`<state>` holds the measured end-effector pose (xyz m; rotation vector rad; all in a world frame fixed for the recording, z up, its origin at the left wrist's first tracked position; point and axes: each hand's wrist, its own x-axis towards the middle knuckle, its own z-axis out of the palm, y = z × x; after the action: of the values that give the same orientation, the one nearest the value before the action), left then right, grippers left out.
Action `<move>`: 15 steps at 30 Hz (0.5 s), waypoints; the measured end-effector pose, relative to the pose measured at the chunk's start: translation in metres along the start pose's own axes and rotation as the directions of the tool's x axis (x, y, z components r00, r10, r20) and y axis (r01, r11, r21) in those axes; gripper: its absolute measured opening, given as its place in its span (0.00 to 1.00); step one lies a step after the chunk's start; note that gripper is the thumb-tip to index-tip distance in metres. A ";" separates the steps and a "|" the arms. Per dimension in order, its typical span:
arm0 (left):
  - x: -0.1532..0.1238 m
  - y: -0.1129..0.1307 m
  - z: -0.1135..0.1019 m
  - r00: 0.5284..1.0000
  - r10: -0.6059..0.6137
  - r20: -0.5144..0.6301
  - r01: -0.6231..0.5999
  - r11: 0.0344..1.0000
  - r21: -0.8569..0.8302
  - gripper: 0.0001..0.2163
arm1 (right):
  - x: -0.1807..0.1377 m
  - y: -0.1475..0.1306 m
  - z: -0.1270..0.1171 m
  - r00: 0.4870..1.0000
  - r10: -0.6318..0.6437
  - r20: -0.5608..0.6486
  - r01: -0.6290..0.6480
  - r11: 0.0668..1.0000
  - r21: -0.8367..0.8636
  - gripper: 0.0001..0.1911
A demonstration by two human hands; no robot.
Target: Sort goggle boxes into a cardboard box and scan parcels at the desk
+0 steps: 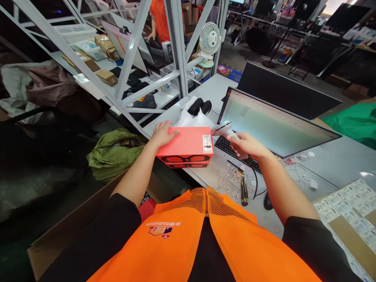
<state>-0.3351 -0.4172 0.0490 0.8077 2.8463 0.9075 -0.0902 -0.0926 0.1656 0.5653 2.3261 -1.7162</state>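
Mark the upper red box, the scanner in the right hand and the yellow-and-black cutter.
Upper red box (188, 141): head view, on its top face.
Scanner (226, 129): head view, on its pale body.
Yellow-and-black cutter (244, 192): head view, on its handle.

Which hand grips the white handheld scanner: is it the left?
No, the right hand grips the scanner, while the left hand rests on the upper red box.

Scanner (226, 128) in R hand (246, 145), nr box (188, 141)

Beyond the far edge of the worktop (357, 160), along whose left edge a metal frame (176, 47) rises, cluttered desks (276, 24) stand on a grey floor (237, 55).
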 end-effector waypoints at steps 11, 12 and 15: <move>0.170 0.034 0.025 0.791 0.059 0.609 -0.203 0.964 0.170 0.37 | -0.029 0.071 0.008 0.968 0.123 -0.219 -0.053 0.951 0.303 0.32; 0.180 0.032 0.034 0.773 0.045 0.633 -0.211 0.959 0.189 0.40 | -0.031 0.074 0.015 0.959 0.136 -0.249 -0.047 0.942 0.334 0.32; 0.185 0.021 0.062 0.701 0.075 0.710 -0.264 0.951 0.160 0.50 | -0.037 0.080 0.035 0.922 0.175 -0.346 -0.032 0.924 0.382 0.32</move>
<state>-0.4727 -0.2788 0.0293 1.1553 2.2323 0.1497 -0.0254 -0.1124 0.0988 1.1587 2.1420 -2.1697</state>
